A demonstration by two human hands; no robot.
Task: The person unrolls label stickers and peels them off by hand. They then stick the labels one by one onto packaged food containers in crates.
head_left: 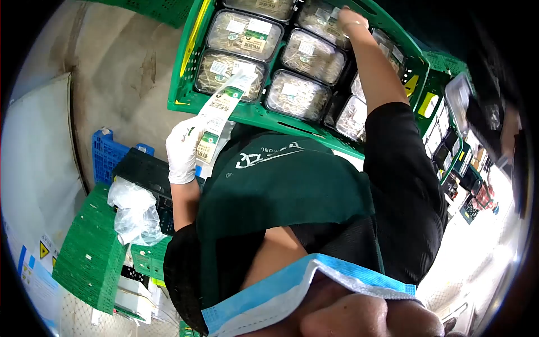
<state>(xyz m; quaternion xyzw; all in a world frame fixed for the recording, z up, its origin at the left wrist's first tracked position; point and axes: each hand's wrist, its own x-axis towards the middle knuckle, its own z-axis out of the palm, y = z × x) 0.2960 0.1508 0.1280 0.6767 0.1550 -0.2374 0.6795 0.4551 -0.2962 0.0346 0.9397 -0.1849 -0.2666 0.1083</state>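
Observation:
My left hand (pixel 184 147), in a white glove, is closed on a strip of printed labels (pixel 220 112) in green, white and beige. The strip's upper end lies over a clear-lidded food pack (pixel 208 78) at the near left of a green crate (pixel 269 117). My right hand (pixel 352 23) reaches over the crate to a pack (pixel 320 25) in the far row, its fingers bunched at the lid; what they hold, if anything, is hidden. Pale, thin strands fill the packs. White stickers are on several lids, and a beige-green label is on another pack (pixel 247 35).
At the left are a blue crate (pixel 109 154), a black crate (pixel 147 174), a crumpled clear plastic bag (pixel 135 210) and a green crate (pixel 90 250). More crates with packs (pixel 443 132) stand on the right. A person (pixel 484 196) is in the background at right.

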